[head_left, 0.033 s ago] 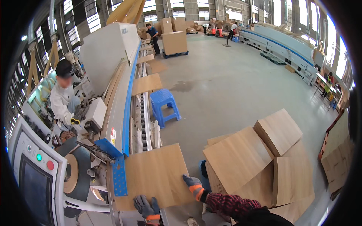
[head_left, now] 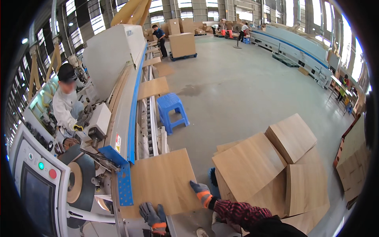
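Note:
A flat wood-grain panel [head_left: 162,181] lies on the feed end of a long machine, its left edge by a perforated blue guard [head_left: 125,185]. My left hand [head_left: 151,215], in a grey glove with an orange cuff, rests with spread fingers on the panel's near edge. At the panel's right edge is my right hand [head_left: 200,191], gloved alike, fingers stretched out and touching the board. Its palm side is hidden. Stacks of similar panels [head_left: 248,166] stand to the right of my right arm.
A control console [head_left: 39,181] with buttons stands at the near left. Across the machine [head_left: 132,118] a co-worker in white [head_left: 65,104] bends over equipment. A blue stool [head_left: 172,110] stands beside the roller track [head_left: 150,126], where more panels [head_left: 154,87] lie farther along.
The panel has shifted very slightly away from me and to the left. Both hands have moved a little with it, still touching its edges.

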The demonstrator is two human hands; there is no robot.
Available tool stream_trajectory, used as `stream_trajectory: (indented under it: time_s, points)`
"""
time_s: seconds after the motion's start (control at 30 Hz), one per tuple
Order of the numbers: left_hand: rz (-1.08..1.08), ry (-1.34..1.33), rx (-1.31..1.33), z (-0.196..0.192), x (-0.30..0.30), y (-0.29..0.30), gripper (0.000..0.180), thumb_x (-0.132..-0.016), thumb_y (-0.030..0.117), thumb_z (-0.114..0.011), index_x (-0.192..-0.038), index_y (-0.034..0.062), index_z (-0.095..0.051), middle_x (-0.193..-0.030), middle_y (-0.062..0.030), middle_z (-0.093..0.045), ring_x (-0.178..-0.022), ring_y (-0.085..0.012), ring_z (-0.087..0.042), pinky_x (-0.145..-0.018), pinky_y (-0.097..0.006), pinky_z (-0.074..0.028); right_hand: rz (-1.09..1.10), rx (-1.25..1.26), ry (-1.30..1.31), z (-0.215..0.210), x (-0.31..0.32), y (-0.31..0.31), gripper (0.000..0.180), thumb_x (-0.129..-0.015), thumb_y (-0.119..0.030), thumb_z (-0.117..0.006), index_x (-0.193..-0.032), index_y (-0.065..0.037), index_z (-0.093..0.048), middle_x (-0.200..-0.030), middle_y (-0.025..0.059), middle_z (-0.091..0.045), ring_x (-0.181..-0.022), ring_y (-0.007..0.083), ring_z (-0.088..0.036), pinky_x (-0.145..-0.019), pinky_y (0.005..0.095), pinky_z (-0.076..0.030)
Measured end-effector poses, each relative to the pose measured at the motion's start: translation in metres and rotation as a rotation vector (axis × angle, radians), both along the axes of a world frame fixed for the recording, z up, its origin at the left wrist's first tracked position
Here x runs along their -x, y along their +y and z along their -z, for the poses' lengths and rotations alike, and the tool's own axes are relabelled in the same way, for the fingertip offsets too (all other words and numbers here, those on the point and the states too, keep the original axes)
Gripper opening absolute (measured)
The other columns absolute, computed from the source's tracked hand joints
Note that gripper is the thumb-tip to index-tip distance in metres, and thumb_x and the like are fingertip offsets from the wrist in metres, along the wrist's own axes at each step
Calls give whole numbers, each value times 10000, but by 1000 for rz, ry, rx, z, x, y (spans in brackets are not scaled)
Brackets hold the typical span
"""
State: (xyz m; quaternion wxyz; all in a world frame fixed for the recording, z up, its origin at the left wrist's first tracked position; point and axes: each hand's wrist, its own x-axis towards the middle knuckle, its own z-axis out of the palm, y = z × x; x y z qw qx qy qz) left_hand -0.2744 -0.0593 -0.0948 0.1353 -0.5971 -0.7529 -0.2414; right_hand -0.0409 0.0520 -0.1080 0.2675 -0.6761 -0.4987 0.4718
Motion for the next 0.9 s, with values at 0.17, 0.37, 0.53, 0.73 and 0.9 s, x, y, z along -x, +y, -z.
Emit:
stream_trajectory:
  time_s: [0.17,0.37,0.53,0.73,0.9]
  points:
    - [30,22,-24,1,-1,66,454,-798,364,-545,-1020,-29,-494,-1116,-229,-480,-1118,-416,-386,-958,-509,-271,-92,-23,32,16,-41,52,578,-807,-535,-451,-909,12,-607,-895,213,-616,-889,390,-559,-783,410,-417]
    - [-24,63,12,-6,14,122,457,-794,368,-553,-1004,-33,-494,-1105,-244,-472,-1073,-420,-408,-948,-518,-282,470,-555,-552,40,-250,62,389,-794,-348,-523,-1053,-60,-559,-1036,207,-561,-967,367,-521,-860,423,-406]
    - [195,-238,195,18,-99,133,456,-782,353,-578,-1048,-8,-498,-1081,-236,-502,-1047,-398,-447,-925,-475,-340,625,40,-994,77,-430,20,733,-699,-562,-548,-1200,-31,-482,-1299,207,-392,-1215,329,-360,-1011,397,-292]
    - [438,-966,772,131,-289,59,561,-826,419,-534,-1150,-37,-490,-1225,-201,-483,-1171,-321,-428,-993,-367,-308,699,62,-923,28,-442,26,823,-618,-593,-609,-1212,-39,-481,-1287,187,-412,-1198,326,-376,-983,408,-313]
    - [166,-1182,907,109,-319,61,677,-746,503,-604,-1118,-54,-505,-1141,-195,-545,-1099,-317,-491,-913,-372,-365,665,101,-884,24,-436,22,839,-590,-604,-623,-1205,-50,-490,-1280,193,-418,-1160,332,-408,-944,415,-344]
